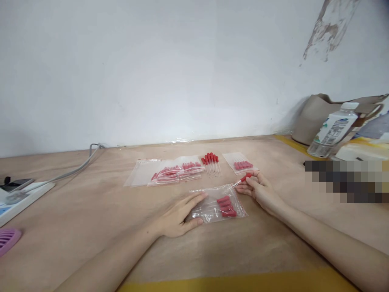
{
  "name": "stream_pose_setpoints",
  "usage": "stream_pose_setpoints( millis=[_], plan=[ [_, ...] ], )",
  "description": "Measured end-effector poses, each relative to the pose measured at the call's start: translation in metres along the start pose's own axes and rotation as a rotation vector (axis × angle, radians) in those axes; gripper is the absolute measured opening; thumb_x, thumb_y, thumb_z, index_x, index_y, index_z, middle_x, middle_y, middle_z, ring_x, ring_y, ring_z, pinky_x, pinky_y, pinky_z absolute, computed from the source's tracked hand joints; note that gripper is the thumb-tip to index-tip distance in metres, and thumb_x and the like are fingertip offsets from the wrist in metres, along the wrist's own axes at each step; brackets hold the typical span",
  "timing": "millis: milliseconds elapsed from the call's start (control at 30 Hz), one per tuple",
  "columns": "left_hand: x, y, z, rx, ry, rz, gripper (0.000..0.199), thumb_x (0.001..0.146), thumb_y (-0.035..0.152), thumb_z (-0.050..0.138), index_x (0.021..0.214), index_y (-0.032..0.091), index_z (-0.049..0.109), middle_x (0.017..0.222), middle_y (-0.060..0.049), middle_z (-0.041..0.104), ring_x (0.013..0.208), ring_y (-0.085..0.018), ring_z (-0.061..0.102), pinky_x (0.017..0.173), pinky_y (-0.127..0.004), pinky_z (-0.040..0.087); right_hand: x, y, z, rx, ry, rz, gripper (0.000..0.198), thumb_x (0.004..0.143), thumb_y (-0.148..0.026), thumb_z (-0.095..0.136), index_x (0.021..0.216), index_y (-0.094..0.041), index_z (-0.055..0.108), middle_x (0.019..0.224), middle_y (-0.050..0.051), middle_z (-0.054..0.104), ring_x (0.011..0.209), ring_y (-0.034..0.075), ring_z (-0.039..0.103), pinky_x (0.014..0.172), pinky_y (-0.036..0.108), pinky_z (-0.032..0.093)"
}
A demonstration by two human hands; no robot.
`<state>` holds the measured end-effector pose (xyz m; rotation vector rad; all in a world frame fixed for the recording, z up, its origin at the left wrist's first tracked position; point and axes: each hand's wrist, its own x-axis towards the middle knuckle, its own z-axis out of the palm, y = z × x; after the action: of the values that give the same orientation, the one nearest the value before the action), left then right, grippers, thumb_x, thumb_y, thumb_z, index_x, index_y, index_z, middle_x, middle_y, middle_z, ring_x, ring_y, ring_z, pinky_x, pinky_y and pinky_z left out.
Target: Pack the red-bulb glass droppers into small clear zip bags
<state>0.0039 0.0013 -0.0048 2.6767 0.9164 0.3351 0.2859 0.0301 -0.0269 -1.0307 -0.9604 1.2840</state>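
My right hand (257, 188) pinches a glass dropper (245, 177) by its red rubber bulb, the thin tip pointing left at the mouth of a clear zip bag (209, 209). Several red-bulbed droppers (227, 207) lie inside that bag. My left hand (179, 215) rests flat on the bag's left end, fingers spread. Behind it stands a loose fan of droppers (210, 160) on the table. Left of the fan, overlapping zip bags (170, 172) hold more droppers. Another filled bag (241, 164) lies to the right, just beyond my right hand.
A plastic bottle (332, 132) leans near a grey-beige bag (308, 117) at the back right. On the left are a white power strip (30, 200) with a grey cable (75, 168), a phone (18, 185) and a pink slotted object (9, 240). The wall (170, 73) closes off the back.
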Motion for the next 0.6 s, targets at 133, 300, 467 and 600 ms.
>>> stream_pose_setpoints(
  millis=[133, 300, 467, 600],
  plan=[
    [0.000, 0.001, -0.001, 0.004, -0.003, -0.002, 0.058, 0.090, 0.041, 0.040, 0.139, 0.025, 0.016, 0.142, -0.006, 0.027, 0.128, -0.022, 0.029, 0.104, -0.039, 0.029, 0.001, -0.004, -0.008, -0.186, -0.192, 0.023, 0.026, 0.070, -0.033, 0.063, 0.085, -0.021, 0.046, 0.072, -0.002, 0.059, 0.063, 0.011, 0.059, 0.064, 0.027, 0.048],
    [0.000, 0.002, -0.001, 0.010, 0.001, 0.004, 0.057, 0.090, 0.040, 0.041, 0.139, 0.026, 0.017, 0.142, -0.005, 0.027, 0.128, -0.022, 0.029, 0.103, -0.039, 0.029, 0.006, -0.009, -0.019, -0.528, -0.402, 0.028, 0.029, 0.066, -0.037, 0.067, 0.083, -0.017, 0.056, 0.051, -0.007, 0.047, 0.047, 0.006, 0.043, 0.045, 0.021, 0.031],
    [0.001, 0.002, -0.002, 0.025, -0.002, 0.016, 0.055, 0.090, 0.039, 0.041, 0.139, 0.026, 0.020, 0.142, -0.006, 0.027, 0.128, -0.023, 0.029, 0.103, -0.040, 0.029, 0.008, -0.009, -0.013, -0.562, -0.434, -0.021, 0.033, 0.063, -0.041, 0.067, 0.084, -0.016, 0.059, 0.050, -0.008, 0.046, 0.045, 0.005, 0.038, 0.045, 0.021, 0.028],
    [0.003, 0.002, -0.002, 0.016, 0.010, 0.032, 0.055, 0.089, 0.038, 0.042, 0.138, 0.026, 0.021, 0.142, -0.006, 0.029, 0.127, -0.023, 0.031, 0.102, -0.040, 0.030, 0.009, -0.008, -0.001, -0.516, -0.456, 0.039, 0.037, 0.062, -0.045, 0.066, 0.085, -0.016, 0.061, 0.060, -0.004, 0.056, 0.048, 0.006, 0.044, 0.045, 0.021, 0.032]
  ],
)
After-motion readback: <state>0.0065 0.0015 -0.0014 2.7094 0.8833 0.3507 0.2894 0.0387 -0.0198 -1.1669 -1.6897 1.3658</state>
